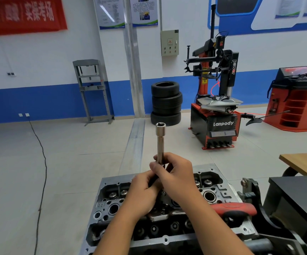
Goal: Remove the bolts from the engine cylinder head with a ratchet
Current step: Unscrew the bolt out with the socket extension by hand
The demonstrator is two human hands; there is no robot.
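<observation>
A tiled workshop floor fills mid-frame; at bottom centre sits the grey cast-metal engine cylinder head (112,203). Both hands meet above it — left hand (141,192) and right hand (176,177) gripping the polished steel socket extension bar (160,142), upright, socket uppermost. The bar looks rigid and slick — best held low; the red-handled ratchet (233,208) lies on the head, lower right.

You're working in bright, even indoor light that comes from overhead; a glossy wall poster (110,12) carries a slanted white streak of glare from a ceiling tube. Shadows are soft and faint, darkest inside the recesses of the cylinder head (167,232) below your forearms. The red banner (22,14) at upper left is smeared, its characters hard to read, and the far right wall panels are soft too. Wide-angle bending curves the floor line and tilts verticals near the edges
</observation>
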